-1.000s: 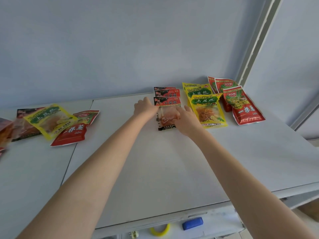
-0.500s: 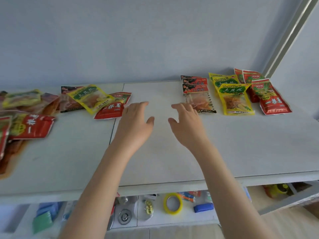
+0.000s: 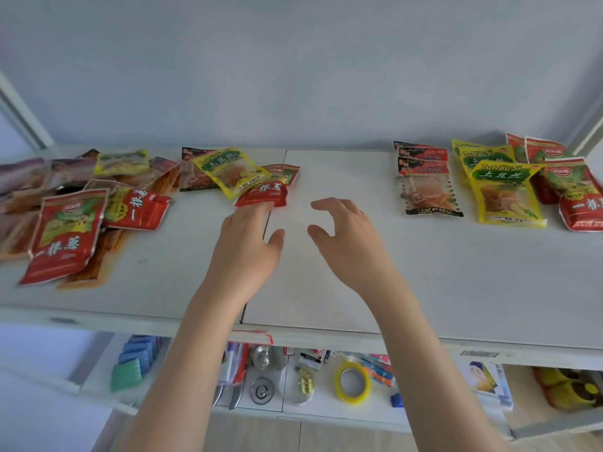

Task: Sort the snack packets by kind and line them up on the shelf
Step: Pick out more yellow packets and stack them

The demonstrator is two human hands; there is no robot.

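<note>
On the white shelf (image 3: 326, 288), sorted packets stand in rows at the right: clear-and-black packets (image 3: 427, 194), yellow packets (image 3: 502, 194) and red packets (image 3: 577, 203). A mixed heap of unsorted packets (image 3: 71, 203) covers the left. Near the middle lie a yellow packet (image 3: 228, 171) and a small red packet (image 3: 264, 192). My left hand (image 3: 244, 246) hovers with straight fingers, its fingertips at the small red packet's lower edge. My right hand (image 3: 346, 236) hangs beside it with fingers loosely curled, holding nothing.
A grey wall rises behind the shelf. Metal uprights (image 3: 587, 125) frame both ends. The lower shelf holds a yellow tape roll (image 3: 351, 382), blue and green sponges (image 3: 130, 360), metal pieces (image 3: 262, 388) and other small items.
Both hands have let go of the clear-and-black packet at the right rows and moved left. My left hand now reaches the small red packet; the view has swung left too.
</note>
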